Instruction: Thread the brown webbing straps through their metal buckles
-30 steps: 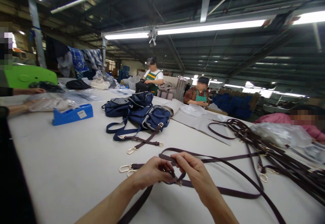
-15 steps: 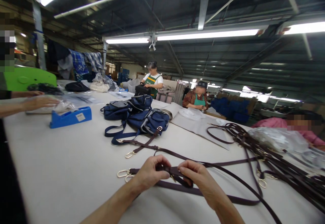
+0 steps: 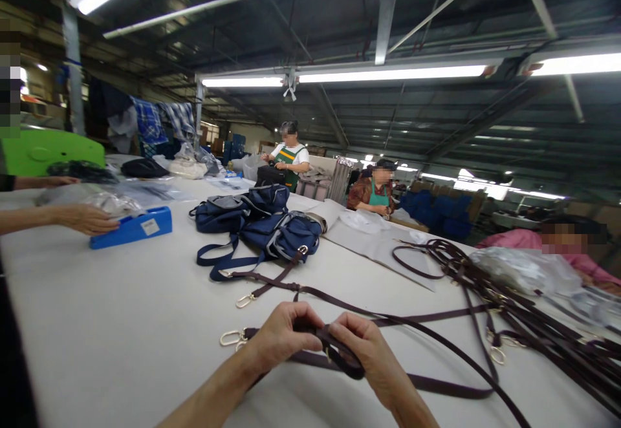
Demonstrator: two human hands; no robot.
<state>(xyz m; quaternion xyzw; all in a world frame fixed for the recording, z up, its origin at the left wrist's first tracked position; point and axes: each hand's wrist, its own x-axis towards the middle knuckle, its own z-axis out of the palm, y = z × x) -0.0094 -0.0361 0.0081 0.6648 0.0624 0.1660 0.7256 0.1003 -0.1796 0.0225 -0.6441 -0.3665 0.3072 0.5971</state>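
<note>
Low over the table's front, my left hand (image 3: pixel 284 337) and my right hand (image 3: pixel 356 347) pinch the same dark brown strap (image 3: pixel 350 368), close together. Between them the strap bends into a small loop, and a bit of gold metal shows at it. Left of my left hand, gold snap hooks (image 3: pixel 233 337) on strap ends lie on the white table. More strap runs behind and under both hands toward the right. Farther back, another strap end with a gold hook (image 3: pixel 246 300) rests beside navy backpacks (image 3: pixel 291 234). My fingers partly hide the held section.
A heap of brown straps (image 3: pixel 490 292) with gold hooks covers the right side, near clear plastic bags (image 3: pixel 524 266). At left, a co-worker's hand (image 3: pixel 92 219) touches a blue tape dispenser (image 3: pixel 133 226). Other people stand or sit around the white table (image 3: pixel 97 324).
My right hand has moved slightly left, closer to my left hand, and the strap between them has bent. The co-worker's hand at left has lowered to the tape dispenser.
</note>
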